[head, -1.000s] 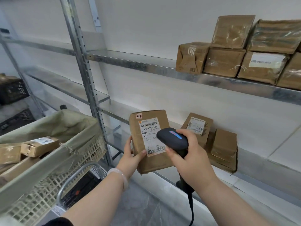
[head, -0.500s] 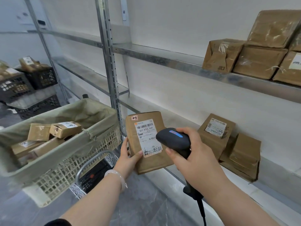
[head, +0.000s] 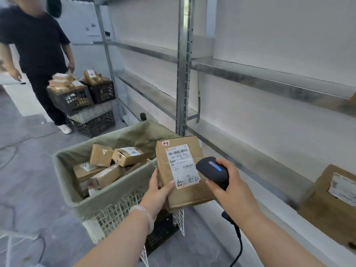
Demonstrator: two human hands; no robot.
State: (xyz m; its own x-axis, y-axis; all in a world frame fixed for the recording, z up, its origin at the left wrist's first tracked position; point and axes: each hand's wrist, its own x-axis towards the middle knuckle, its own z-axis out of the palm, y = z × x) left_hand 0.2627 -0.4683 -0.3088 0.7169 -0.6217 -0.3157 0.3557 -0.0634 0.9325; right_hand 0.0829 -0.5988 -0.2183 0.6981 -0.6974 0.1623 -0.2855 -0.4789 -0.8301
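Holds a brown parcel point(head: 189, 195) upright in the left grip point(head: 157, 195), thumb on the lower corner of its label point(head: 183, 166) — above the near corner of the cloth-lined cart point(head: 107, 198). Clasps a black scanner point(head: 212, 170) in the right grip point(head: 233, 191), head just beside the label — cord point(head: 238, 241) hanging below.

The handle of the scanner point(head: 212, 171) disappears inside the right hand point(head: 232, 192); the shelf box point(head: 327, 205) at far right (blurred) runs off the edge, and fine print on the parcel point(head: 181, 170) is unreadable.
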